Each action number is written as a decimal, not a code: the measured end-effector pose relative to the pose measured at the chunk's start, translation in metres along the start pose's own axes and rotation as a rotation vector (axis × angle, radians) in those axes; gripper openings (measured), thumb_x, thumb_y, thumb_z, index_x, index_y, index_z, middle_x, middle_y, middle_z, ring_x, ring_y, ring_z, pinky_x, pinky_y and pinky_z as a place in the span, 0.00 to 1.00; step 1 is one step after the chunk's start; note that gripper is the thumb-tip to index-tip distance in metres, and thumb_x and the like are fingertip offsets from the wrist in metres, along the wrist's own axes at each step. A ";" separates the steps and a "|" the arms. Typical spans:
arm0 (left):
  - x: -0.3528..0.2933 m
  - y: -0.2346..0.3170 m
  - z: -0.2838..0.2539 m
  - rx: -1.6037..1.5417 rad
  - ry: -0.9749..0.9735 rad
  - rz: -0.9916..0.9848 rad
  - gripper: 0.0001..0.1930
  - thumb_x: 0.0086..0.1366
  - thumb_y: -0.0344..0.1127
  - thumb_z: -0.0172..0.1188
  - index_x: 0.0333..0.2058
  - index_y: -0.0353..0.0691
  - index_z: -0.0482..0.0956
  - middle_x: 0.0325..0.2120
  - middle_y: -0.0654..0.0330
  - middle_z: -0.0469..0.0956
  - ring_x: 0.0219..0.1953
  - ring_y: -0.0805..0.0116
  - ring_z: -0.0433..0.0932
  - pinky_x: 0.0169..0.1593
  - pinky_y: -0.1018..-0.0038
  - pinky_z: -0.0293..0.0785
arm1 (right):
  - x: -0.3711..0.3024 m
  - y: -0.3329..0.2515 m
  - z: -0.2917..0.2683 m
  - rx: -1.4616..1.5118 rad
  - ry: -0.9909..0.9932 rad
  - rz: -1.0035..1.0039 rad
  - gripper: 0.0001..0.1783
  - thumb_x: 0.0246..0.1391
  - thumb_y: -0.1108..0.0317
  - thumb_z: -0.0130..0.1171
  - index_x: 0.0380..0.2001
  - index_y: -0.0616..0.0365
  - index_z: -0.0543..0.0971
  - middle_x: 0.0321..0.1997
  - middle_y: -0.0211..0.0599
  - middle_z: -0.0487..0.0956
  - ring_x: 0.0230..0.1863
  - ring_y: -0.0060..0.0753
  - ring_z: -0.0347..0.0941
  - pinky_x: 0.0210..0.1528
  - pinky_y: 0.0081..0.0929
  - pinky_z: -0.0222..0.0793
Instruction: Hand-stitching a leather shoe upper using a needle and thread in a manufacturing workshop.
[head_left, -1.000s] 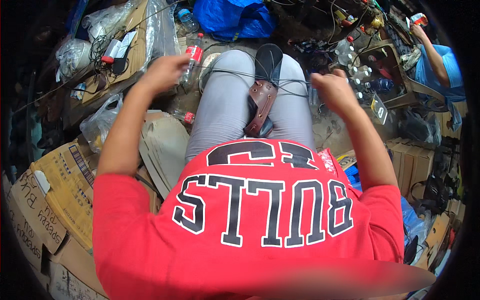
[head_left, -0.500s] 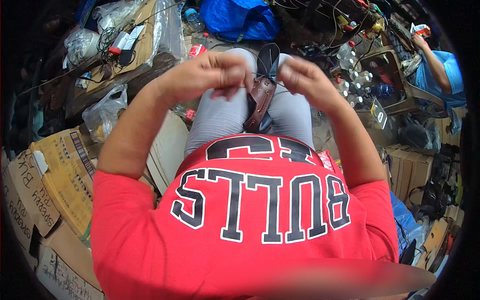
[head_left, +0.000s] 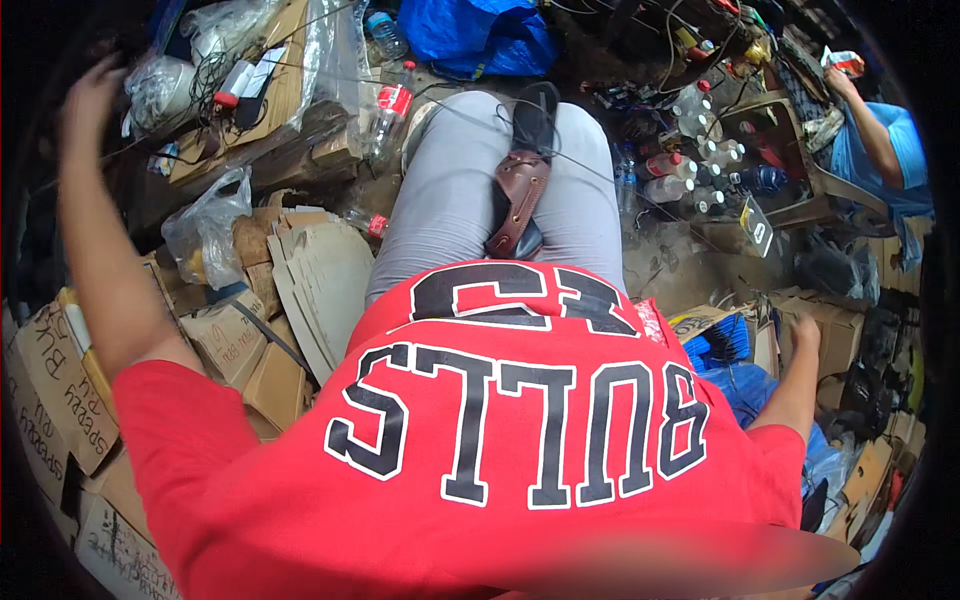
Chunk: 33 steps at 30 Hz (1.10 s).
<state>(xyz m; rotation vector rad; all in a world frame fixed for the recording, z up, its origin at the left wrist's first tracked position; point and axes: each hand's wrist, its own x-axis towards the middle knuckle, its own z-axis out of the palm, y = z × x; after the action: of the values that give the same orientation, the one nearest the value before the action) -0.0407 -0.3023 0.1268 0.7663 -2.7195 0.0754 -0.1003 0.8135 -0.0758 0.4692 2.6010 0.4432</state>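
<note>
A brown leather shoe [head_left: 521, 195] with a dark sole and lighter stitching is held between my knees, its black toe end pointing away from me. Thin dark thread runs out from it to both sides. Far out at the upper left, my left hand [head_left: 92, 92] is blurred and partly lost in the dark rim; its fingers look closed on one end of the thread. Low on the right, beside a cardboard box, my right hand [head_left: 803, 328] is closed on the other end, also smeared. Neither hand touches the shoe.
Plastic bottles [head_left: 690, 175] crowd the floor at right, near a wooden frame. A red-labelled bottle [head_left: 390, 105] stands by my left knee. Cardboard boxes [head_left: 60, 390] lie at left. A blue plastic sheet [head_left: 475, 40] is ahead. Another person's arm [head_left: 870, 125] shows at upper right.
Both hands have swung wide apart from above the shoe, the left up to the far left, the right down to the right. The thread now stretches out from the shoe, which stays between my knees.
</note>
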 end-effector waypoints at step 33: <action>-0.167 0.247 0.158 -1.082 -0.197 0.444 0.21 0.55 0.29 0.60 0.50 0.45 0.74 0.52 0.56 0.72 0.55 0.61 0.69 0.57 0.72 0.64 | -0.077 -0.327 -0.096 1.021 -0.099 -0.655 0.18 0.57 0.69 0.50 0.52 0.53 0.75 0.33 0.29 0.71 0.26 0.20 0.64 0.28 0.20 0.62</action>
<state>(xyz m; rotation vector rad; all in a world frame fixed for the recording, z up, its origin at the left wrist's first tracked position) -0.0785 -0.0290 -0.0675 -0.1541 -2.4733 -1.2894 -0.1637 0.4702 -0.0908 -0.0941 2.5008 -1.1167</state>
